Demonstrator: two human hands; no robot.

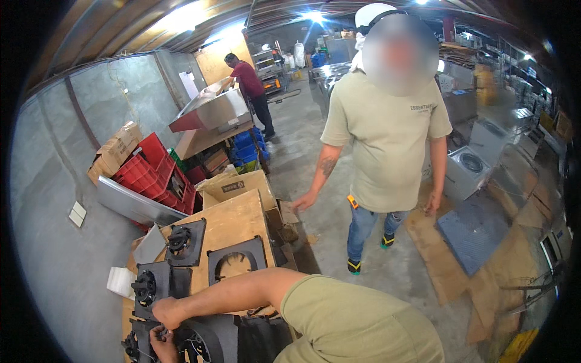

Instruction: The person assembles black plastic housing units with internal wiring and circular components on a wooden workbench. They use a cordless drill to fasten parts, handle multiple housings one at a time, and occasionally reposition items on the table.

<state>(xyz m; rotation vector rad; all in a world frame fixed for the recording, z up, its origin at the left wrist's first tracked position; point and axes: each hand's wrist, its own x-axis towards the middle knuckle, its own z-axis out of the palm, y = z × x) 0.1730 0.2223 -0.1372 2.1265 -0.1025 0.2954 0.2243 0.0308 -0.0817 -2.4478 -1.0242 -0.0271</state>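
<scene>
My right arm, in an olive sleeve, reaches across the wooden worktable (230, 221) to its left side. My right hand (168, 313) is closed, fingers bent down beside a black square panel with a burner-like fitting (145, 289). Just below, my left hand (162, 346) has its fingers curled together close to my right hand. Whatever the two hands pinch is too small or hidden to name. Beside the left hand sits a round black housing (196, 342). Another black panel with a fitting (130, 345) lies left of that hand.
Farther up the table lie a black panel with a fitting (186, 242) and a square black frame with a round opening (242, 255). A person (387, 121) stands across from me, one hand near an open cardboard box (239, 184). Red crates (154, 172) lean behind; another person (251, 81) works farther back.
</scene>
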